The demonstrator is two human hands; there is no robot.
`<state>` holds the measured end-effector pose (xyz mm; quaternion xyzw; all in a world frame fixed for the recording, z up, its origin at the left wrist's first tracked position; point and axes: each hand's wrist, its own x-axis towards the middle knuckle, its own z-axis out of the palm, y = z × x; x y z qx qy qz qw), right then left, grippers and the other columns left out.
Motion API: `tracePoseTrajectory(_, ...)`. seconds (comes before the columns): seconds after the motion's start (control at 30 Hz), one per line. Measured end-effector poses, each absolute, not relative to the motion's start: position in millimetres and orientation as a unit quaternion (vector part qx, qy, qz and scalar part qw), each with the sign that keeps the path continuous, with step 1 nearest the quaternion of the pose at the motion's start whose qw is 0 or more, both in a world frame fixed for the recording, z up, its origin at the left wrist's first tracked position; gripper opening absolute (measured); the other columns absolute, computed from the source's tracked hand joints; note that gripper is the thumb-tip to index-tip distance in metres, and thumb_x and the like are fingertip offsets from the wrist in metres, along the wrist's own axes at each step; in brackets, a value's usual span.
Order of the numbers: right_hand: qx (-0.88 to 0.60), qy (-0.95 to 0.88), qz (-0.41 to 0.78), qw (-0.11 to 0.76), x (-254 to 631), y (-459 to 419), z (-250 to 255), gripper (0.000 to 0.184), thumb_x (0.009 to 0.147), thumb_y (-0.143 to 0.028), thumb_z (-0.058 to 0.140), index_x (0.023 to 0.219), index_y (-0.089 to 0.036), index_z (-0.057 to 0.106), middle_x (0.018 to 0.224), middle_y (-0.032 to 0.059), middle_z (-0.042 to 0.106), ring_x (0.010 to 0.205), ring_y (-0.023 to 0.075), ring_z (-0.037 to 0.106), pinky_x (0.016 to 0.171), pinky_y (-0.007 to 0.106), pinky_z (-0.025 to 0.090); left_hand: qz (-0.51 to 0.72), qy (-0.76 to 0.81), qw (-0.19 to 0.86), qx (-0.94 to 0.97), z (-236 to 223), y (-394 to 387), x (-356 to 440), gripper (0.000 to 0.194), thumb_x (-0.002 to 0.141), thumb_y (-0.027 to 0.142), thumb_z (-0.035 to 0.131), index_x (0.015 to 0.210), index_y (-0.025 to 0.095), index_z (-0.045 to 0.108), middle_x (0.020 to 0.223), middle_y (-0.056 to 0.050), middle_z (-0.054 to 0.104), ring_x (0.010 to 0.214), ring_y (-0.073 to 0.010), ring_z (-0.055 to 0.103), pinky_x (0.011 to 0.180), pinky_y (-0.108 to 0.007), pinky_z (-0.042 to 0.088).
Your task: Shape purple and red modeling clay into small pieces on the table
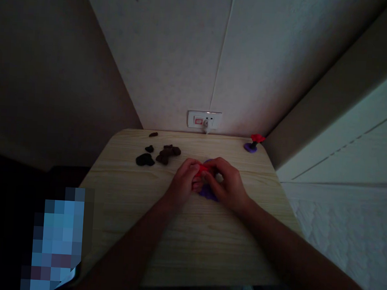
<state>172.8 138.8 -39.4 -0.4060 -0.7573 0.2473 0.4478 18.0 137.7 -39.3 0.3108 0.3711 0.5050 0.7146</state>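
A piece of red modelling clay (202,169) is pinched between my two hands over the middle of the table. My left hand (185,179) has its fingers curled round the left side of the clay. From the right, the thumb and fingers of my right hand (228,184) close on the same piece. Purple modelling clay (209,193) lies on the table just beneath, partly hidden by both hands. How the red piece is shaped inside my fingers cannot be made out.
On the wooden table (174,240), brown clay lumps (167,154) and black clay lumps (145,159) lie to the left. A small clay piece with red top, dark stem and purple base (250,147) stands at the back right. A wall socket (204,119) holds a plug.
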Motion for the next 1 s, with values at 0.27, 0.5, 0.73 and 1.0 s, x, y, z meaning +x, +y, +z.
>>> tracePoseTrajectory(0.27, -0.404, -0.630, 0.396, 0.532, 166, 134, -45, 0.019, 0.085, -0.038, 0.081, 0.096, -0.022, 0.078, 0.093, 0.0064, 0.073, 0.081, 0.0176, 0.071, 0.073, 0.032, 0.063, 0.514, 0.365, 0.696, 0.343, -40, 133, 18, 0.035, 0.079, 0.041, 0.077, 0.089, 0.019, 0.052, 0.066, 0.004, 0.059, 0.051, -0.0063, 0.047, 0.050, -0.018, 0.035)
tracePoseTrajectory(0.5, -0.347, -0.684, 0.405, 0.498, 175, 137, -35, 0.018, 0.090, -0.035, 0.077, 0.106, -0.029, 0.083, 0.097, 0.0076, 0.074, 0.087, 0.0183, 0.070, 0.073, 0.033, 0.060, 0.500, 0.354, 0.721, 0.323, -33, 136, 11, 0.021, 0.080, 0.030, 0.073, 0.083, 0.017, 0.057, 0.067, 0.001, 0.059, 0.051, -0.0065, 0.045, 0.048, -0.018, 0.034)
tracePoseTrajectory(0.73, -0.320, -0.745, 0.306, 0.499, 178, 143, -36, 0.009, 0.085, -0.035, 0.082, 0.089, -0.027, 0.083, 0.083, 0.0038, 0.073, 0.074, 0.0157, 0.069, 0.067, 0.030, 0.057, 0.435, 0.333, 0.759, 0.352, -32, 133, 8, 0.023, 0.083, 0.036, 0.069, 0.083, 0.018, 0.055, 0.056, 0.008, 0.045, 0.044, -0.0051, 0.034, 0.045, -0.018, 0.028)
tracePoseTrajectory(1.0, -0.333, -0.772, 0.272, 0.468, 175, 140, -30, 0.023, 0.088, -0.043, 0.077, 0.085, -0.021, 0.075, 0.080, 0.0034, 0.064, 0.074, 0.0158, 0.062, 0.067, 0.030, 0.052, 0.424, 0.375, 0.758, 0.324, -29, 130, 11, 0.020, 0.082, 0.030, 0.064, 0.074, 0.020, 0.049, 0.053, 0.009, 0.035, 0.042, -0.0063, 0.032, 0.043, -0.019, 0.026)
